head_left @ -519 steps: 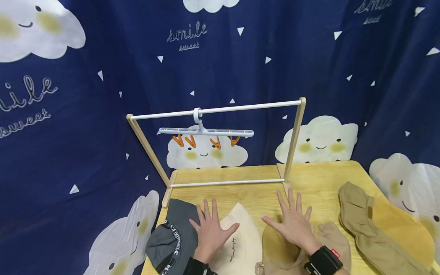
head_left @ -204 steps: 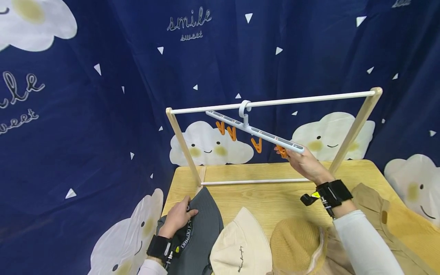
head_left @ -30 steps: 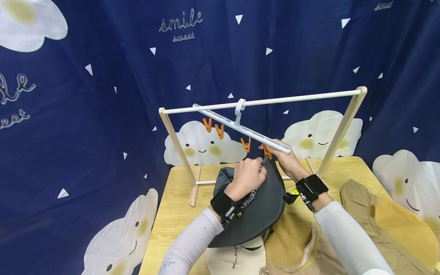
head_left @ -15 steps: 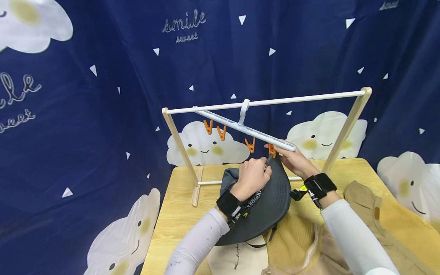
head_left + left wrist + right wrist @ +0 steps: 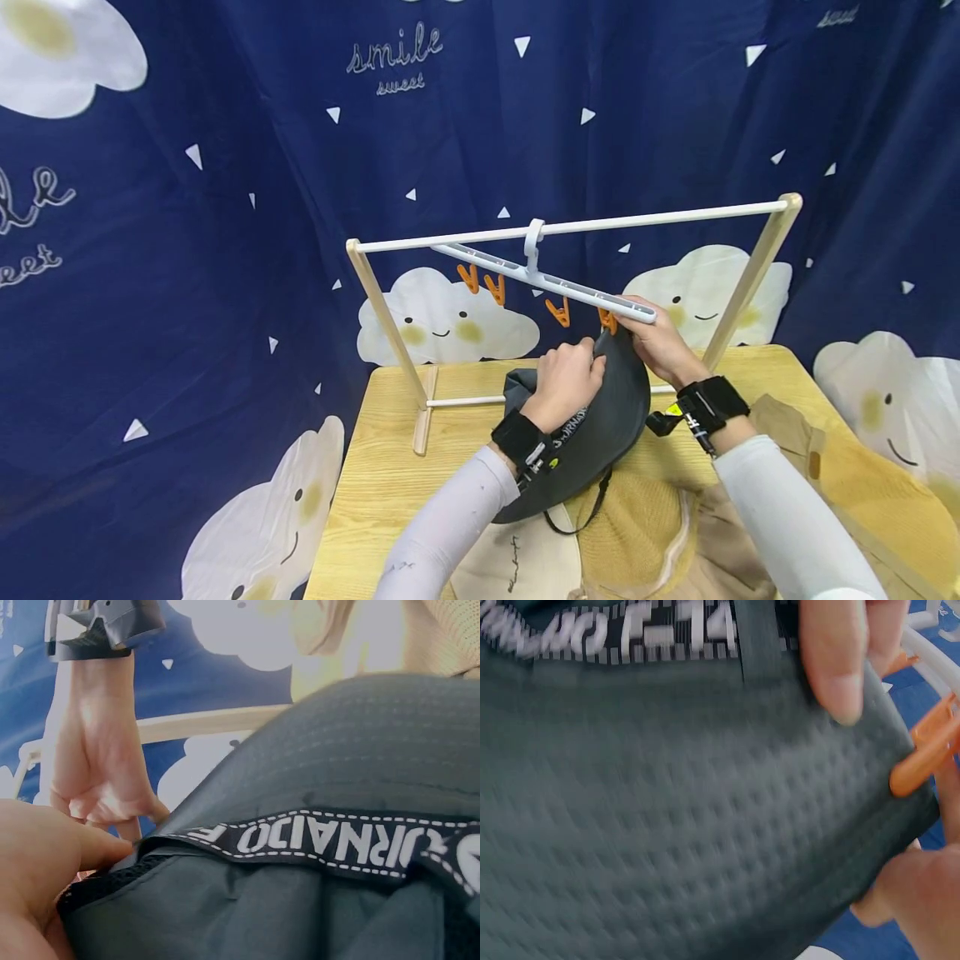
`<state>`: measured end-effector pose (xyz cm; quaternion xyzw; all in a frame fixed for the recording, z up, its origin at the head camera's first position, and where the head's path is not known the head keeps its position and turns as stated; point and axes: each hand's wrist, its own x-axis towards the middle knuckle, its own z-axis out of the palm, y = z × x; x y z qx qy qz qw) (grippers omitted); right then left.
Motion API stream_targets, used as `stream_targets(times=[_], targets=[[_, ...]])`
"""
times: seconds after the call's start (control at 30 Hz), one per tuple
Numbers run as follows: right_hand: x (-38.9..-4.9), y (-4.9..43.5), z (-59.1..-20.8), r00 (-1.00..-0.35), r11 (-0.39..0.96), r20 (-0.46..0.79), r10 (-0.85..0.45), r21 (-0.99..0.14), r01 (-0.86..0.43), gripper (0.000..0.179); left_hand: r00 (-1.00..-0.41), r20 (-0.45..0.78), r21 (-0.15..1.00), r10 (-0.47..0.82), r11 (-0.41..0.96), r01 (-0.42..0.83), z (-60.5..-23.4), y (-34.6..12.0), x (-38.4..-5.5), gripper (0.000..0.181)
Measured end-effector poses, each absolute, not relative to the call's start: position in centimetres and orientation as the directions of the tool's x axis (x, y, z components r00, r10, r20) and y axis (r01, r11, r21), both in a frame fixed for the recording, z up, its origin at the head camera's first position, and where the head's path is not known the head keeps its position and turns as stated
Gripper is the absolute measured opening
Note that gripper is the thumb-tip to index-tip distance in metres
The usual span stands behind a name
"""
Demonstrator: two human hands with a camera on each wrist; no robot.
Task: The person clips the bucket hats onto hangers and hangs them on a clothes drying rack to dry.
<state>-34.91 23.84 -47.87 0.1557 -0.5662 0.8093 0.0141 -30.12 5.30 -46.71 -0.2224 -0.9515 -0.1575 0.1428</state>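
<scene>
A dark grey bucket hat (image 5: pixel 600 450) with a black lettered band hangs tilted above the table in the head view. My left hand (image 5: pixel 566 379) grips it at the crown's edge, with the thumb and fingers on the band in the left wrist view. My right hand (image 5: pixel 660 337) is at the low end of the pale blue hanger (image 5: pixel 577 290), pinching the orange clip (image 5: pixel 607 321) there; some fingertips are hidden. In the right wrist view, the orange clip (image 5: pixel 922 761) overlaps the corner of the hat's brim (image 5: pixel 727 802), and right-hand fingers (image 5: pixel 919 889) sit at the brim edge.
The hanger hooks over the white rail of a wooden stand (image 5: pixel 386 308), three more orange clips hanging along it. A cream hat (image 5: pixel 517 550), a tan knitted hat (image 5: pixel 633 525) and beige and yellow cloth items (image 5: pixel 870 483) lie on the wooden table (image 5: pixel 375 492).
Against 6.8 seconds ago, my left hand has lifted the grey hat from the table's left side to the clip by my right hand. Over the last second, both hands shift slightly right.
</scene>
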Motion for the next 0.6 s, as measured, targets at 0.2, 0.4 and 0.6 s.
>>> stream_targets(times=[0.2,0.4,0.6], targets=[[-35.0,23.8,-47.4,-0.954,-0.406,0.292,-0.064,-0.881,-0.243,0.026,-0.866,0.314,0.279,0.39,0.834,0.477,-46.3,6.8,-30.2,0.02],[-35.1,24.3,-47.1,-0.956,-0.428,0.289,-0.047,-0.871,-0.242,0.033,-0.881,0.271,0.402,0.387,0.786,0.469,-46.4,8.0,-30.4,0.021],[-34.8,25.0,-47.0,-0.961,-0.463,0.271,-0.049,-0.859,-0.219,0.053,-0.898,0.188,0.584,0.399,0.69,0.429,-47.1,8.8,-30.7,0.029]])
